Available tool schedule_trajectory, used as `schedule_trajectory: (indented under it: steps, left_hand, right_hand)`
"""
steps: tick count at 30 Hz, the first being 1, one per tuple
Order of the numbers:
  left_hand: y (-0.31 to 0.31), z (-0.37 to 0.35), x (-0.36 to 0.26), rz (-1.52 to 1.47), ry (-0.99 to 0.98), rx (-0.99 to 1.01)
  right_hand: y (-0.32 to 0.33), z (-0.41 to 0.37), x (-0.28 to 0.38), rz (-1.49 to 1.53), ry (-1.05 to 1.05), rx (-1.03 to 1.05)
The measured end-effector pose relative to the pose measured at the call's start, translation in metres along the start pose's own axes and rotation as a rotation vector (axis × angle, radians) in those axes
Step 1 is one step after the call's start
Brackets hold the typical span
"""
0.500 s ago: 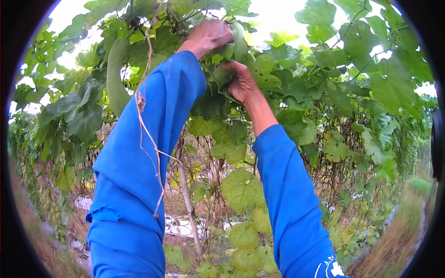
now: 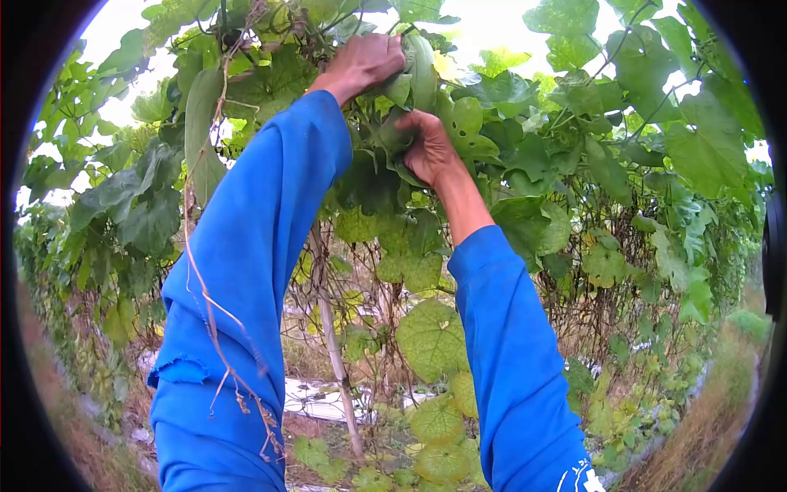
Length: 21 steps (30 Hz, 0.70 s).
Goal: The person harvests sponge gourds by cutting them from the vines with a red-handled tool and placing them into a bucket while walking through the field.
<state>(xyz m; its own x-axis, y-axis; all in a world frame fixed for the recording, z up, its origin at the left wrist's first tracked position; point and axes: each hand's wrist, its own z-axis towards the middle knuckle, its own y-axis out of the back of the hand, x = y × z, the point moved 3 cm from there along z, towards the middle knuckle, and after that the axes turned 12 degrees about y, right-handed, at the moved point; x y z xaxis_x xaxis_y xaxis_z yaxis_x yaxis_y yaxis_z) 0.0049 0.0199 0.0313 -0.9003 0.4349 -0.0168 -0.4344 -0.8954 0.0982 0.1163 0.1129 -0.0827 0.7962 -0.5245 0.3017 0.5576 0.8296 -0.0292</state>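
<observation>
Both arms in blue sleeves reach up into the leafy vines. My left hand (image 2: 361,66) is closed at the top centre, beside the upper part of a green gourd (image 2: 421,72); what its curled fingers grip is hidden. Lower and to the right, my right hand (image 2: 429,149) is closed around the edge of dark green leaves (image 2: 387,139) under the gourd. Its fingertips are hidden behind the foliage. A second long green gourd (image 2: 202,131) hangs at the left, partly behind leaves.
A dry, thin vine (image 2: 190,238) dangles in front of my left sleeve. Behind the leaves stands a slanted wooden stake (image 2: 332,344). Broad leaves (image 2: 705,143) fill the right side, and white sheeting (image 2: 316,400) lies on the ground.
The dry vine has swung left and lower across my left sleeve. My left hand has shifted slightly left, and more of the central gourd shows. My right hand has hardly moved.
</observation>
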Motion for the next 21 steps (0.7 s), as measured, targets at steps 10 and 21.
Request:
schedule_trajectory:
  steps: [10,21]
  left_hand:
    - [-0.011,-0.008,0.018,0.133,-0.056,0.019]
    - [0.014,-0.018,0.003,0.114,-0.061,0.100]
  right_hand:
    - [0.012,-0.006,-0.021,0.015,0.038,-0.021]
    - [0.009,-0.007,-0.015,-0.043,0.081,-0.057]
